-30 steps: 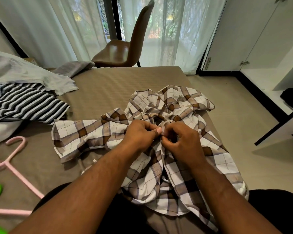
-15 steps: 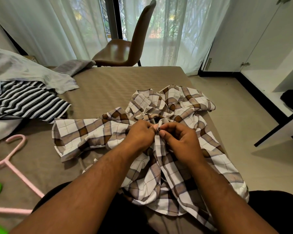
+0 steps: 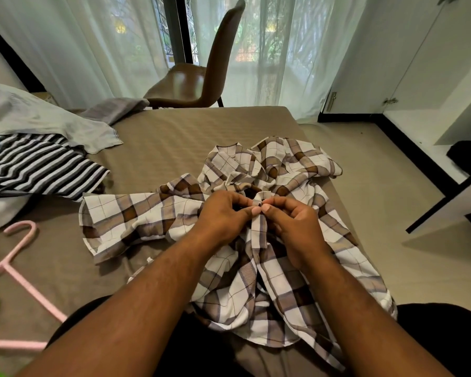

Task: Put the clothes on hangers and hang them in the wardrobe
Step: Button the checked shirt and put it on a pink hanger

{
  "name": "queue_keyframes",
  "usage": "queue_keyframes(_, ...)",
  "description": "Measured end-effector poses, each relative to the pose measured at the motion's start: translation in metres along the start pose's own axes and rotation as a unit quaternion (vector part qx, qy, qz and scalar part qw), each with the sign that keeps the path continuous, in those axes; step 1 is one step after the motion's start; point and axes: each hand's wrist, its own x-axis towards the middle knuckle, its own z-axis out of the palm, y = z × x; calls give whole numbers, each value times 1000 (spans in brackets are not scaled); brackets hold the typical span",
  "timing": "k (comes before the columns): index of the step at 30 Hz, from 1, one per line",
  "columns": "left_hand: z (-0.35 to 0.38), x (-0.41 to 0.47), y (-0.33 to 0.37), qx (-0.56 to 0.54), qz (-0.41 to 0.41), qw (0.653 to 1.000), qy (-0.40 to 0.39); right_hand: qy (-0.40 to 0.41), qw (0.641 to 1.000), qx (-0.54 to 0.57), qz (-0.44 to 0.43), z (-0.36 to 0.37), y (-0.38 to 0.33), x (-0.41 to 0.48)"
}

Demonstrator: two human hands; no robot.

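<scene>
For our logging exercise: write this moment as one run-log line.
left hand: pinches plaid shirt placket | right hand: pinches same placket | pink hanger: lying on bed

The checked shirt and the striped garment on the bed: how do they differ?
The checked shirt is brown and white, the striped garment dark and white. The left hand and right hand pinch the checked shirt; no hand touches the striped garment. Both lie on the bed.

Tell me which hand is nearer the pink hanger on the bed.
Left. The left hand pinches the plaid shirt, apart from the pink hanger lying off to its left; the right hand pinches the shirt just beyond the left hand, farther away.
</scene>
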Motion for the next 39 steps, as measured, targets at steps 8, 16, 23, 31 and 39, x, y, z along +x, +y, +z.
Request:
queue_keyframes(8, 1, 4, -1, 58, 53, 996, 43, -6, 998, -51, -34, -5, -4, 0)
queue_keyframes(16, 1, 11, -3, 73, 154, 985, 35, -34, 981, 155, 113, -3, -12, 3)
queue_keyframes(23, 6, 12, -3, 98, 153, 980, 78, -29, 999, -32, -18, -8, -11, -2)
queue_keyframes(31, -4, 10, -4, -120, 3, 991, -62, -65, 991, 84, 79, -9, -16, 2)
queue_keyframes(39, -90, 75, -22, 118, -29, 981, 150, -42, 944, -325, -25, -37, -62, 79)
